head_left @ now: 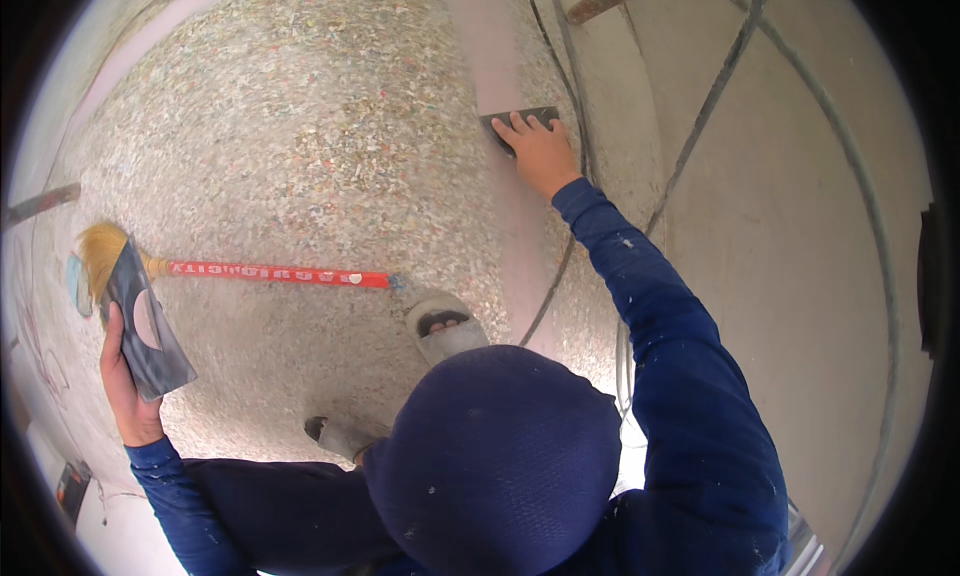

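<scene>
My left hand [128, 381] is closed around the edge of a dark grey flat plate [160, 351], held tilted above the floor at the left. A rounded patch of pale pinkish paste [146, 318] shows on its face. Farther away, at upper right of centre, my right hand [542, 154] grips a dark flat scraper [535, 116], fingers spread across its top. That scraper lies against a pale pink smooth strip [488, 51] running over the speckled surface [340, 126]. The strip's nearer part looks blurred.
A broom [290, 274] with a red handle and straw-coloured bristles lies left of centre, its bristles partly behind the plate. Dark cables [705, 116] cross the right side. Beside them stretches a plain grey surface [780, 236]. My sandalled foot [445, 326] stands near the handle's end.
</scene>
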Tool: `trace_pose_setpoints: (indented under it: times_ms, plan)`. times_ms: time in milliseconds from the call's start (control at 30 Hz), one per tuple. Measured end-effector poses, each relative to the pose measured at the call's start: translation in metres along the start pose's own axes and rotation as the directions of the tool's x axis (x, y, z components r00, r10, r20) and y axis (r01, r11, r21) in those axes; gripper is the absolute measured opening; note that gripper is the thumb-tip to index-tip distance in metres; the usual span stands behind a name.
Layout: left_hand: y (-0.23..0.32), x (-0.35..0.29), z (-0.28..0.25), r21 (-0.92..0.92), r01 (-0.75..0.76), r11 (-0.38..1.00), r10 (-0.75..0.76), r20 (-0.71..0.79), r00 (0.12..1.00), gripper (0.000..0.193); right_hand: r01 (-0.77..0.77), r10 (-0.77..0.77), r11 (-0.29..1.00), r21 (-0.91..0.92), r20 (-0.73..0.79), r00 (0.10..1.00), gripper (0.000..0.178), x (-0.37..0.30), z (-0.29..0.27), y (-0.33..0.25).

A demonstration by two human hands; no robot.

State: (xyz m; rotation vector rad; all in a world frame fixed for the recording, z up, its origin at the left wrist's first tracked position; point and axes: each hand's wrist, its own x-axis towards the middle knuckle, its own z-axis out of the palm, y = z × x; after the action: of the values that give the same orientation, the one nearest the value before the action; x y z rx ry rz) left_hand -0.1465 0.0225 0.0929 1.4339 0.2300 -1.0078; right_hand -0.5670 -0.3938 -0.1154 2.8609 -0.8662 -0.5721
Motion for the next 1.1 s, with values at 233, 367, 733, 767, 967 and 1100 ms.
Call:
trace_pose_setpoints:
  times_ms: [233, 367, 733, 767, 967, 1100]
  plan:
    - [-0.002, 0.005, 0.000, -0.025, -0.010, 1.000, 0.009, -0.005, 1.000, 0.036, 0.003, -0.003, 1.000, 0.018, -0.006, 1.000, 0.063, -0.059, 0.019, -0.021]
    - [-0.002, 0.003, 0.000, -0.008, 0.000, 1.000, 0.000, 0.002, 1.000, 0.037, 0.007, 0.003, 0.996, 0.090, -0.107, 0.994, 0.065, -0.099, 0.028, -0.035]
    - [0.006, -0.021, -0.007, -0.051, 0.002, 0.999, 0.000, 0.031, 1.000, 0.038, -0.039, 0.091, 0.980, 0.197, -0.261, 0.961, 0.058, 0.035, -0.027, 0.017]
    - [0.006, -0.021, -0.007, -0.051, -0.012, 0.999, 0.012, -0.002, 1.000, 0.038, -0.041, 0.077, 0.983, 0.178, -0.201, 0.977, 0.057, 0.060, -0.027, 0.022]
    - [0.005, -0.030, -0.008, -0.087, -0.019, 0.996, 0.019, -0.008, 1.000, 0.039, -0.133, 0.133, 0.991, 0.001, 0.038, 0.990, 0.059, 0.111, -0.028, 0.023]
    - [0.001, -0.027, -0.010, -0.074, -0.006, 0.997, 0.002, -0.054, 0.999, 0.036, -0.054, 0.057, 0.997, -0.052, 0.064, 0.996, 0.063, 0.086, -0.019, 0.016]
